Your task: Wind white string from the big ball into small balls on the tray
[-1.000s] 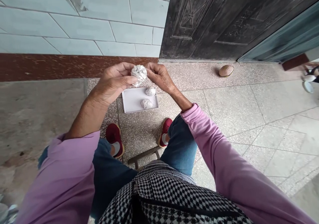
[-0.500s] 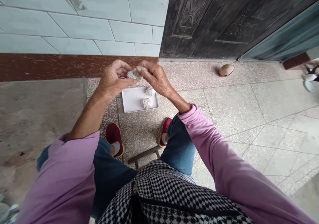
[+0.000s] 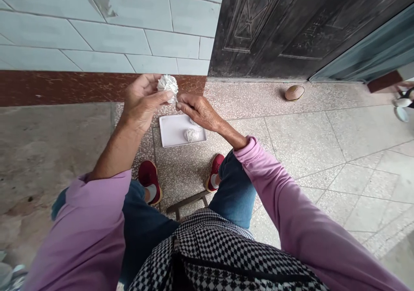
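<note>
Grasping a crumpled white ball (image 3: 167, 85) between thumb and fingertips, the left hand (image 3: 140, 103) is holding it above the far edge of a white tray (image 3: 171, 132). Just beside it, the right hand (image 3: 198, 112) is pinching, contents indeterminate; a second ball (image 3: 192, 135) is resting on the tray.

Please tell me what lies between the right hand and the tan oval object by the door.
Bare speckled terrazzo floor separates the right hand from the tan oval object in the head view.
</note>
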The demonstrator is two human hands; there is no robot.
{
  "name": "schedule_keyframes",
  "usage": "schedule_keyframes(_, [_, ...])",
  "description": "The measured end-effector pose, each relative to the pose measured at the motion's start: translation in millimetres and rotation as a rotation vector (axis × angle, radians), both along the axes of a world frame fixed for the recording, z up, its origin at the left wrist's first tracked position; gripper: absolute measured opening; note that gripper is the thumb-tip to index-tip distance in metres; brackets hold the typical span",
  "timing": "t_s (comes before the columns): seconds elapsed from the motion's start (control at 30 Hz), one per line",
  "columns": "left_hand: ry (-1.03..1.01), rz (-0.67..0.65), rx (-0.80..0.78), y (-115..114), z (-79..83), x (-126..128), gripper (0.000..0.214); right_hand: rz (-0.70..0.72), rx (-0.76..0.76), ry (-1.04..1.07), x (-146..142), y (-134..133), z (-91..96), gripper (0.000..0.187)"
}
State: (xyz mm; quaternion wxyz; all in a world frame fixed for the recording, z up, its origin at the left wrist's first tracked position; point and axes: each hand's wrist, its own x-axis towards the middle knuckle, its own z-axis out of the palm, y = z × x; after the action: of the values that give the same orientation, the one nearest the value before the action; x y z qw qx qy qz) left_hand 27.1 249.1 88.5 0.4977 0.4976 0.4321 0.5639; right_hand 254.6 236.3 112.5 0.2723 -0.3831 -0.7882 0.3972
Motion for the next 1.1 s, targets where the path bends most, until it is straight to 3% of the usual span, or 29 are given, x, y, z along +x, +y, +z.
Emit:
schedule_keyframes(0.13, [0.193,0.032,-0.008,-5.7,10.9,1.9,0.060,0.002,-0.012,0.013,-0.7,-1.3,1.5,0.059])
schedule_keyframes(0.27, [0.292,-0.139,-0.090,-15.5,25.6,4.4,0.055,-0.124,0.025,0.114,6.8,10.6,0.6,0.073])
schedule_keyframes(0.4, [0.151,-0.263,-0.149,-24.3,31.5,6.9,0.052,-0.215,0.052,0.194,12.9,23.6,-3.7,0.084])
schedule_keyframes(0.53, [0.028,-0.298,-0.178,-30.6,35.4,12.0,0.051,-0.204,0.031,0.239,9.7,23.1,-2.8,0.075])
schedule_keyframes(0.7, [-0.103,-0.228,-0.207,-33.1,41.3,19.3,0.060,-0.176,-0.025,0.224,4.3,20.8,-3.8,0.079])
schedule_keyframes(0.8, [-0.120,-0.170,-0.176,-29.1,40.7,18.8,0.067,-0.140,-0.008,0.173,5.7,16.5,-7.9,0.066])
schedule_keyframes(0.93, [-0.057,-0.051,-0.151,-19.5,29.8,12.5,0.072,-0.032,-0.024,0.019,-0.3,7.5,-12.8,0.042])
schedule_keyframes(1.1, [0.104,0.091,-0.032,-11.4,13.5,7.3,0.069,0.056,-0.100,-0.030,-12.5,-1.1,-4.4,0.045])
